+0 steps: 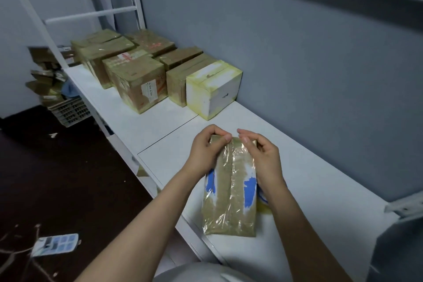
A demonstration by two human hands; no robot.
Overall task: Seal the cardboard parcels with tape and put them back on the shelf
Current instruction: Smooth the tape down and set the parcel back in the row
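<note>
A long cardboard parcel (231,192) wrapped in shiny clear tape, with blue and white patches, lies on the white shelf (309,190) in front of me. My left hand (207,151) grips its far left corner, thumb on top and fingers curled over the end. At the far right corner, my right hand (261,155) holds the parcel with fingers curled on the top and side. No tape roll is in view.
Several taped cardboard parcels (137,82) and a white box (212,89) stand further back on the shelf against the grey wall. A crate with cardboard scraps (68,110) sits on the dark floor at left, and a blue-and-white packet (56,244) lies on the floor nearer to me.
</note>
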